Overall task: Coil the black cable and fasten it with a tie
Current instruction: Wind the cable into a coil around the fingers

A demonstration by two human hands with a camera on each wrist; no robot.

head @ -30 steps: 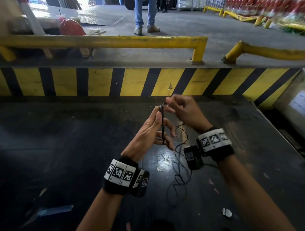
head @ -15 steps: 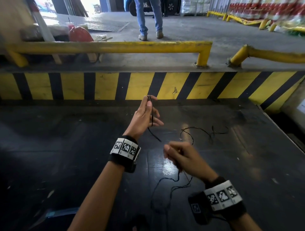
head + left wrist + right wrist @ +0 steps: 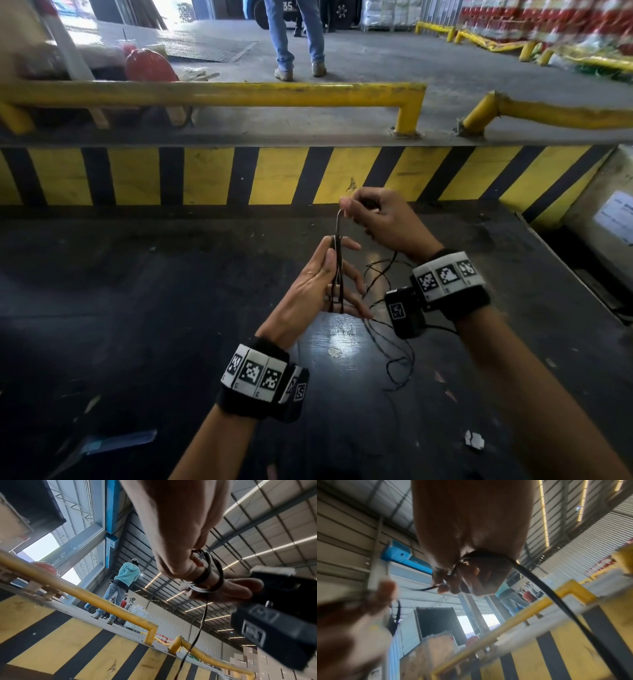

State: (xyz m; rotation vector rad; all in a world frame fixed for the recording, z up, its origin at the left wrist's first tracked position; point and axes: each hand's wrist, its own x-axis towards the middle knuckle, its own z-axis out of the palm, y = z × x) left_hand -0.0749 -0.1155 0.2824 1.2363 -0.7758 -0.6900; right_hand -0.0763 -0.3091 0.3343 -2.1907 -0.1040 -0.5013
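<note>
The thin black cable (image 3: 337,270) is wound in several long loops over the spread fingers of my left hand (image 3: 334,260), which stands upright with the thumb pressing the strands. In the left wrist view the loops (image 3: 208,573) wrap the fingers of that left hand (image 3: 180,534). My right hand (image 3: 346,207) is just above it and pinches the cable at the top of a loop. From the right wrist view, the right hand (image 3: 447,584) holds the cable (image 3: 539,582), which runs off downward. The loose cable tail (image 3: 397,359) hangs to the dark floor in slack curls. No tie is in sight.
A yellow-and-black striped kerb (image 3: 274,174) crosses in front, with a yellow rail (image 3: 205,94) above it. A person (image 3: 294,34) stands beyond the rail. Paper scraps (image 3: 474,440) and a bluish strip (image 3: 116,442) lie on the floor. The floor edge drops off at the right (image 3: 582,274).
My right hand has risen from low near my body to above the left hand, bringing the cable up over the loops. The left hand has come nearer and lower.
</note>
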